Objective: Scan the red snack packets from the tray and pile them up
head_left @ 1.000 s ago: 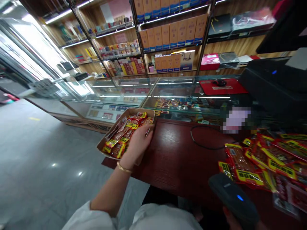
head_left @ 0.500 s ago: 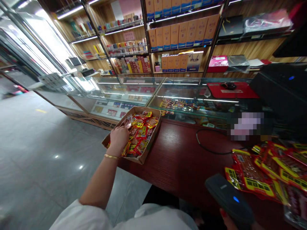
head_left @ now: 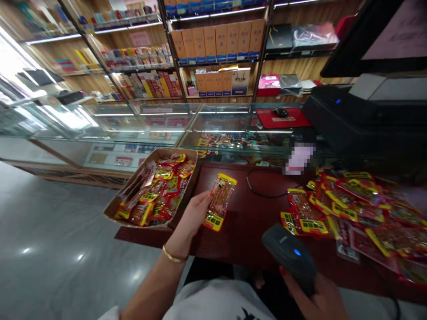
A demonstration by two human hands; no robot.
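Observation:
My left hand (head_left: pixel 197 212) pinches the left edge of a snack packet (head_left: pixel 221 200), clear plastic with red and yellow trim and brown strips inside. The packet is held over the dark red counter (head_left: pixel 240 222). To the left of this hand lies an open cardboard box (head_left: pixel 110 212) full of similar packets (head_left: pixel 163 186). In my right hand (head_left: pixel 312 295) is a black handheld barcode scanner (head_left: pixel 288 255) with a blue light on top, its head pointing up and left. Fingers wrap around the scanner's handle.
A pile of snack packets (head_left: pixel 356 202) covers the counter's right side. A black cable (head_left: pixel 255 190) curves across the counter. Behind stand a glass display case (head_left: pixel 150 120), a mouse (head_left: pixel 279 112) on a red mat (head_left: pixel 295 119) and a dark monitor (head_left: pixel 347 53).
My left hand has come out of the cardboard box with a snack packet and moved right, over the counter. My right hand still holds the scanner. The view has turned right.

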